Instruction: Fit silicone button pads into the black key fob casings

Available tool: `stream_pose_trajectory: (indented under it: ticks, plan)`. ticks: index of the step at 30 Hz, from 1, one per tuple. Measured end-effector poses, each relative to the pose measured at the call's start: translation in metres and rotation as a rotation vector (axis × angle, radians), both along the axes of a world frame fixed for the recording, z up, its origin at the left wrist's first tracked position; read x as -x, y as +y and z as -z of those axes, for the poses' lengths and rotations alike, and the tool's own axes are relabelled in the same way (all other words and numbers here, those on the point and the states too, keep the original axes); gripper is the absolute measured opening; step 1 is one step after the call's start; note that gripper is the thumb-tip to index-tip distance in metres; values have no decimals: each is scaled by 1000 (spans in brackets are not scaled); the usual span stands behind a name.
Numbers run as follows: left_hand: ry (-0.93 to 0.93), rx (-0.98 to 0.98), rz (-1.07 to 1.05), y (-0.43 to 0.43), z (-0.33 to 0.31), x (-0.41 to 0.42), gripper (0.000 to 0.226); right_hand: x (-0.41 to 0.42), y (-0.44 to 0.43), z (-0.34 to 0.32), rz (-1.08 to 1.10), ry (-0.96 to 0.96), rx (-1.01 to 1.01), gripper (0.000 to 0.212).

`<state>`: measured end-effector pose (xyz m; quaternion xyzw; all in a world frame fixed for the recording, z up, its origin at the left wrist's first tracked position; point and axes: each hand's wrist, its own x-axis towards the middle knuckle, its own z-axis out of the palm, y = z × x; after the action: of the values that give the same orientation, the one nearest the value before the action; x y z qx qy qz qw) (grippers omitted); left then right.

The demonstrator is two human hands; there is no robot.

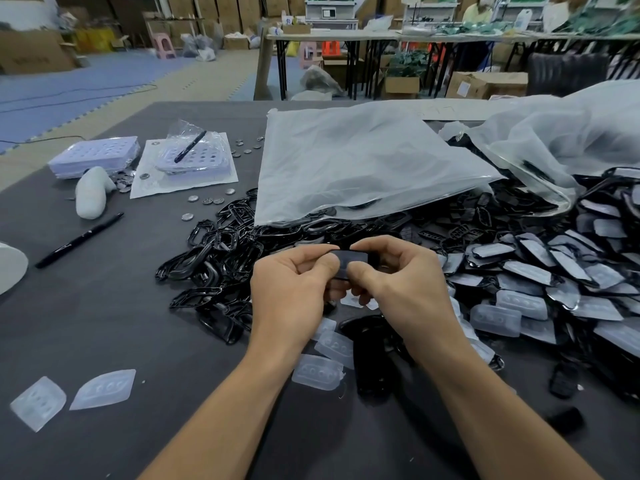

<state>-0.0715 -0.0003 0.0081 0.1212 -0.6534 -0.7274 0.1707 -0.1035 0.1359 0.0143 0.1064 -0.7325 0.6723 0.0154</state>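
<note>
Above the dark table (104, 306), the left hand (291, 285) and right hand (398, 282) pinch one black casing (356, 259) between them, thumbs pressed on its near face and fingers curled behind; whether a pad sits in it cannot be told. Three clear silicone pads (317, 372) lie at 6 o'clock between the wrists, and two loose pads (104, 389) lie at 8 o'clock, well apart. The black frames (214, 254) heaped at 10 o'clock and the padded casings (540, 271) piled at 3 o'clock are too many to count. Two pens (79, 240) lie at 9 and 11 o'clock, and two plastic bags (363, 161) at 12 and 2.
</note>
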Motion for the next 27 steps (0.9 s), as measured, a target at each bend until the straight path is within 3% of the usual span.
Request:
stream_pose_trajectory:
  ticks: [15, 22, 27]
  plan:
    - [-7, 155, -6, -9, -1, 3, 22, 8, 4, -3, -28, -165, 194, 39]
    - [-25, 286, 113, -7, 4, -1, 14, 2, 3, -7, -55, -119, 100, 44]
    - [1, 282, 115, -7, 6, 1, 19, -4, 1, -6, 80, 63, -200, 15]
